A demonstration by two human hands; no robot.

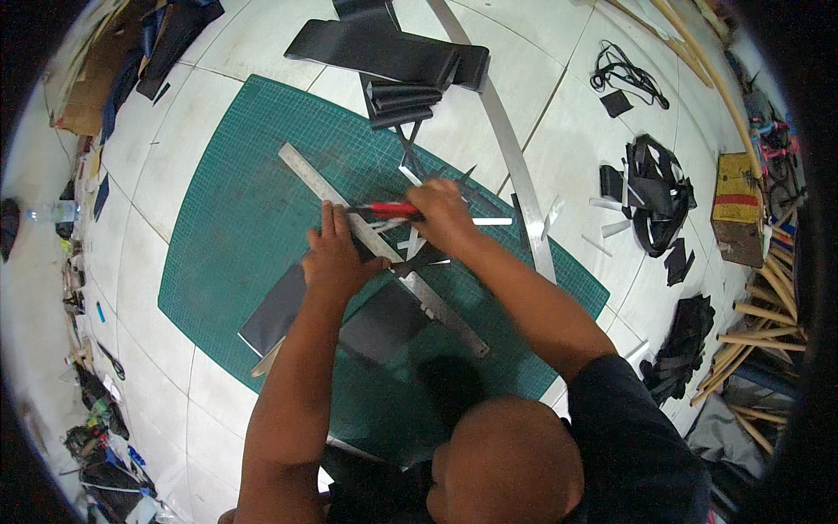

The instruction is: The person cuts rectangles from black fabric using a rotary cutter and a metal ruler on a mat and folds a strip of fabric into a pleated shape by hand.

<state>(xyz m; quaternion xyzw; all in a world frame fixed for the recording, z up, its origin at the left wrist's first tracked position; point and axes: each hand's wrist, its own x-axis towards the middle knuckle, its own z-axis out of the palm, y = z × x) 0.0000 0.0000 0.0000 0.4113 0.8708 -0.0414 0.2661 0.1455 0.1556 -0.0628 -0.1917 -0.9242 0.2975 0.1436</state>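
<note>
Seen from above, a person's head and dark-sleeved shoulders fill the lower edge, both bare forearms reaching forward over a green cutting mat [218,227] that lies on a white tiled floor [175,148]. On the mat, nearest the person, lies a dark rectangular sheet [384,323], flat, with its far part tucked under a long steel ruler [436,306] that runs diagonally from upper left to lower right. The left hand [336,258] presses down on the ruler and sheet, fingers [327,218] spread flat and extended, holding them in place. Just beside it to the right, the right hand [445,214] has its fingers closed around a red-handled knife [384,210], whose tip meets the ruler's edge close to the left hand. Thin white offcut strips [493,222] lie around the right hand. Farther off, beyond the mat's top edge, sit folded black sheets [384,48] and a long grey metal bar [515,166]. To the far right are heaps of black scraps [655,192], a yellow and red box [738,205] and wooden sticks [768,314]
</note>
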